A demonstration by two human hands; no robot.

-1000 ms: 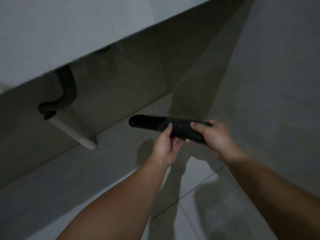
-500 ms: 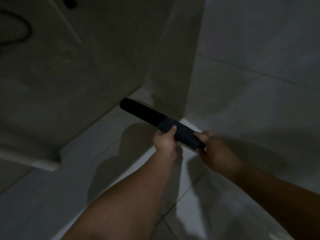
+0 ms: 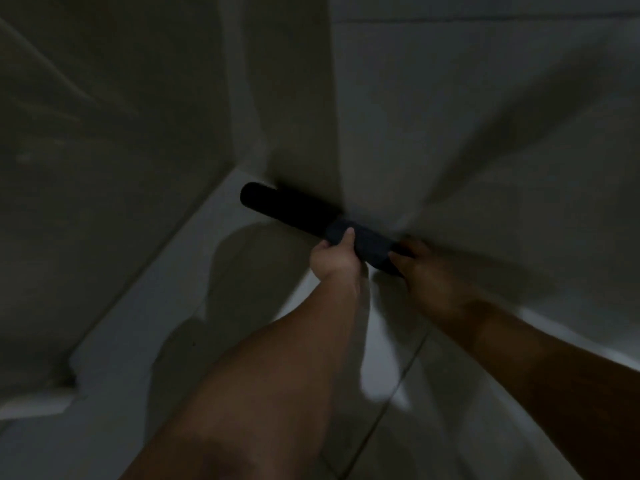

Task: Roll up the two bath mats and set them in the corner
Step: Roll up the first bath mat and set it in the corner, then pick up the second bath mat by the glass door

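Note:
A dark bath mat, rolled into a tight tube, is held out level toward the room corner where two pale walls meet the floor. My left hand grips the roll near its middle, thumb on top. My right hand closes around the roll's near end. The roll's far end points left and sits in front of the wall foot. Whether it touches the wall or floor cannot be told. A second mat is not in view.
The wall corner rises just behind the roll. A pale tiled floor lies under my arms. A raised white ledge runs diagonally at the left below a dark wall. The light is dim.
Both hands have carried the rolled mat forward and closer to the corner. The view has swung from the pipe and ledge at the left to the corner itself.

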